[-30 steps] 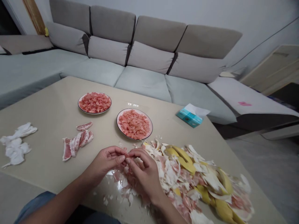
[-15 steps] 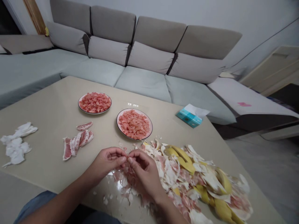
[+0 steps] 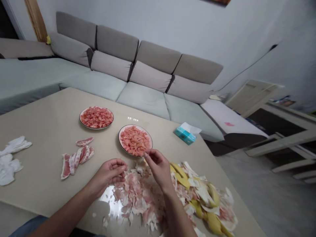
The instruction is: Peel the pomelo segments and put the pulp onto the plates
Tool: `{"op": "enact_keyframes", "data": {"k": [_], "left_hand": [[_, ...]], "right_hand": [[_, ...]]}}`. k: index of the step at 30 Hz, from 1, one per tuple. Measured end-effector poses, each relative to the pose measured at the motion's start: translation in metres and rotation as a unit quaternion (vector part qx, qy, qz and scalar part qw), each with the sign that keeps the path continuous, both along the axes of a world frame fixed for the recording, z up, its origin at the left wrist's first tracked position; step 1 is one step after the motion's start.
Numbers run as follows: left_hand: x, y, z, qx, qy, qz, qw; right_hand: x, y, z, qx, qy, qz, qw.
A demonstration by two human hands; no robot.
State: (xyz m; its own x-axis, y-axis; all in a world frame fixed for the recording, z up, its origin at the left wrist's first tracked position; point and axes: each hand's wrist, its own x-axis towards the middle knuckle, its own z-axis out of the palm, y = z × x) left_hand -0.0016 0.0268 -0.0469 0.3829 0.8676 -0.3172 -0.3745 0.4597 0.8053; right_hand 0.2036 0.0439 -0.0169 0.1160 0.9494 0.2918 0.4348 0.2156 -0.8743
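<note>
My left hand (image 3: pixel 112 172) hovers over the peel scraps with its thumb pressed to curled fingers; whatever is in them is too small to make out. At the near right rim of the closer plate (image 3: pixel 120 140), my right hand (image 3: pixel 159 166) pinches thumb and forefinger together, the contents hidden. Peeled pink pomelo pulp (image 3: pixel 136 141) is heaped on that plate. The farther plate (image 3: pixel 82 122) bears another heap of red pulp (image 3: pixel 96 117). To the left lie several pomelo segments (image 3: pixel 76 159) in their white skins, one apart from the others.
Pale membrane scraps (image 3: pixel 138 197) and yellow pomelo rind (image 3: pixel 213 225) spread over the table's near right part. Crumpled white tissues (image 3: pixel 11 164) lie at the left edge, a blue tissue pack (image 3: pixel 185 134) at the far right. A grey sofa (image 3: pixel 144 97) stands behind the table.
My hands were together over the scraps and are now apart. The right has moved forward to the closer plate's rim; the left stays over the scraps. The view has tilted up and turned right.
</note>
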Motion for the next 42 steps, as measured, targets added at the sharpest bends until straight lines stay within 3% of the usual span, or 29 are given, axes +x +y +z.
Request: {"op": "enact_keyframes", "data": {"k": [1,6,10,13,19,21,23,26,30,35,38,42], "left_hand": [[0.0,0.001,-0.001,-0.001,-0.006,0.003,1.0],[-0.001,0.005,-0.006,-0.011,-0.037,0.004,0.999],[-0.006,0.008,-0.006,-0.011,-0.076,0.019,0.997],[-0.01,0.012,-0.006,-0.001,-0.085,0.043,0.995],[-0.009,0.012,-0.007,0.028,-0.01,0.061,0.998],[-0.008,0.012,-0.006,0.053,0.029,0.065,0.996],[-0.007,0.016,-0.002,0.088,0.067,0.068,0.992],[-0.004,0.04,0.007,0.154,0.143,0.078,0.975],[0.009,0.101,0.025,0.245,0.268,0.073,0.929],[0.03,0.17,0.037,0.315,0.395,0.035,0.862],[0.036,0.181,0.034,0.345,0.438,0.017,0.83],[0.041,0.163,0.028,0.414,0.458,0.013,0.787]], "right_hand": [[0.003,0.013,0.004,0.015,-0.066,-0.01,0.998],[0.001,0.086,0.015,0.045,-0.162,-0.029,0.985],[-0.002,0.109,0.018,0.067,-0.199,-0.052,0.976],[0.002,0.085,0.018,0.105,-0.209,-0.072,0.97],[0.027,-0.018,-0.006,0.204,-0.23,-0.123,0.943],[0.037,-0.039,-0.016,0.244,-0.232,-0.151,0.929],[0.045,-0.043,-0.023,0.281,-0.227,-0.172,0.916],[0.05,-0.027,-0.023,0.334,-0.208,-0.186,0.901],[0.051,-0.006,-0.02,0.386,-0.186,-0.184,0.885],[0.05,-0.014,-0.025,0.407,-0.222,-0.161,0.872],[0.051,-0.023,-0.023,0.403,-0.239,-0.155,0.869],[0.051,-0.028,-0.018,0.392,-0.245,-0.147,0.874]]}}
